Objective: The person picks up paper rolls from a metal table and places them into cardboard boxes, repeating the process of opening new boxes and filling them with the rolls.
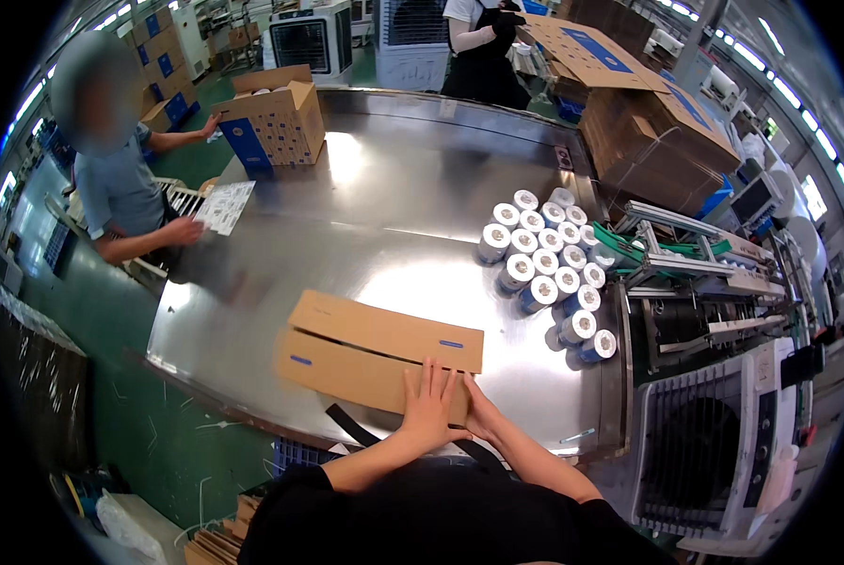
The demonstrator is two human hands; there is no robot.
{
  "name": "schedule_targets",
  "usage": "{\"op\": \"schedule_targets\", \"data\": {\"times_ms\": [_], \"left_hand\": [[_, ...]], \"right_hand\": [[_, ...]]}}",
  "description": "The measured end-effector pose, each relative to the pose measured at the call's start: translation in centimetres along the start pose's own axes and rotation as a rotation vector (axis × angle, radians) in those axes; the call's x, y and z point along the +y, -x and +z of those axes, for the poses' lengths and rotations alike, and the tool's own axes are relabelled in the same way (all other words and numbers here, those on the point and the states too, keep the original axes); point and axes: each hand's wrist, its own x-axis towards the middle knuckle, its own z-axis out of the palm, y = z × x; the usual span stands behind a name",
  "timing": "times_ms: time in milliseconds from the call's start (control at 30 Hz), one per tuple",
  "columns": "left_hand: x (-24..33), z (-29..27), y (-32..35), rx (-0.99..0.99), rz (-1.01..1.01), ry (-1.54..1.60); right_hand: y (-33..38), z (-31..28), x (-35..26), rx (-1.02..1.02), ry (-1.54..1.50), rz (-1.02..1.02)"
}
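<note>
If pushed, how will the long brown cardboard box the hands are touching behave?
The cardboard box would likely slide readily on the shiny metal tabletop. Its top flaps may flex, as a dark gap separates them. Its weight is uncertain: any contents are hidden.

The brown box (384,325) looked like smooth, matt cardboard, the table (412,202) was glossy, reflective metal, the printed sheet (225,207) seemed paper, and the black shirt (422,518) matt cloth.

On the table (403,202), the near carton (375,367) lies left of the cylinders (546,262), the far carton (290,122) behind it.
</note>
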Motion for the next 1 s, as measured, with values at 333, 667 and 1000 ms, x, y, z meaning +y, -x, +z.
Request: {"op": "schedule_targets", "data": {"times_ms": [333,667,1000], "left_hand": [[-24.0,-5.9,-3.7,0.236,-0.241,-0.316],[-17.5,-3.6,4.8,0.488,-0.784,-0.176],[-10.6,0.5,35.6,0.236,-1.648,-0.322]], "right_hand": [[1.9,2.4,0.4,-0.303,0.483,0.109],[4.3,-7.0,3.0,-0.076,0.472,0.021],[4.8,-14.1,7.6,-0.176,0.821,0.234]]}}
